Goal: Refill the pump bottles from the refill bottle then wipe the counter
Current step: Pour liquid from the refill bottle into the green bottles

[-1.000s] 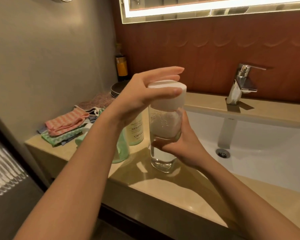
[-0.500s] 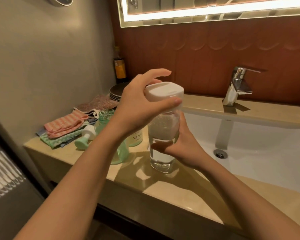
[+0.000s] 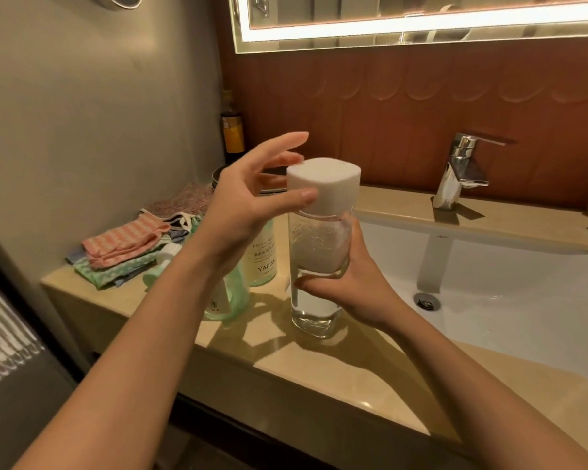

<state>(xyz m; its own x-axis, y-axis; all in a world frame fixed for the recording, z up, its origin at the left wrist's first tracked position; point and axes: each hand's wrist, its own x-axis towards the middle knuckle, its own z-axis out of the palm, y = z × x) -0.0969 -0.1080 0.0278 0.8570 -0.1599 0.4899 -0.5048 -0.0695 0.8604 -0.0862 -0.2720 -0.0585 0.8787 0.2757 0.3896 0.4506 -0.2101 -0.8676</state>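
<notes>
A clear refill bottle (image 3: 314,300) with a white square cap (image 3: 324,183) stands on the beige counter (image 3: 319,374), partly filled with clear liquid. My right hand (image 3: 357,283) grips its body from the right. My left hand (image 3: 252,201) pinches the cap between thumb and fingers, index finger raised. Two green pump bottles (image 3: 262,259) stand just left of it, partly hidden by my left wrist; the nearer one (image 3: 231,300) has no pump on. A green and white pump head (image 3: 165,259) lies beside them.
Folded pink and green cloths (image 3: 119,252) lie at the counter's left end. A white sink (image 3: 506,300) with a chrome tap (image 3: 459,171) fills the right side. Dark plates (image 3: 269,184) and a dark bottle (image 3: 232,130) stand in the back corner.
My left hand has turned on the cap, the fingers shifting from lying over its top to pinching its side. The bottle stays on the counter in my right hand.
</notes>
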